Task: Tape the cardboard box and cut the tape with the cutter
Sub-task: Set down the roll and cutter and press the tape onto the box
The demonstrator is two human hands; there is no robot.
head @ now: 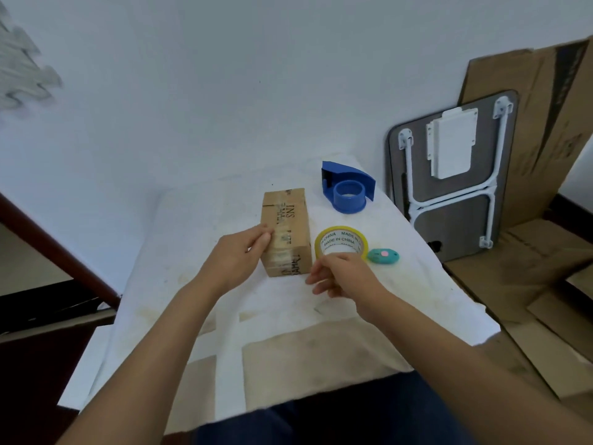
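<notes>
Centre frame, on a white cloth (199,252) spread over a low surface: one cardboard box (286,231), long and narrow, lying flat, clear tape bands already across its top, printed letters visible. Two bare hands, no sleeves. Left hand (239,255) comes in from lower left, fingers flat against the box's left side and near top edge, touching it, not wrapped around. Right hand (341,274) comes in from lower right, fingers loosely spread and apart, hovering at the near rim of the tape roll; contact with the roll cannot be told, nothing clamped in it. One tape roll (341,242), yellow rim, "MADE IN CHINA" on the core, lying flat just right of the box, near it but apart. One small teal cutter (383,255), oval with a pink spot, lying flat just right of the roll, untouched. One blue tape dispenser (348,187), empty hub, above the roll toward upper centre-right, well apart from both hands. Right of frame: one folded table (455,175) leaning upright, grey underside with white legs showing, in front of flattened cardboard sheets (526,101) against the wall; more cardboard flat on the floor at lower right. Upper left corner: blurred grey puzzle-edged mat (22,72). Bottom centre: dark blue fabric (337,415) of the person's lap.
</notes>
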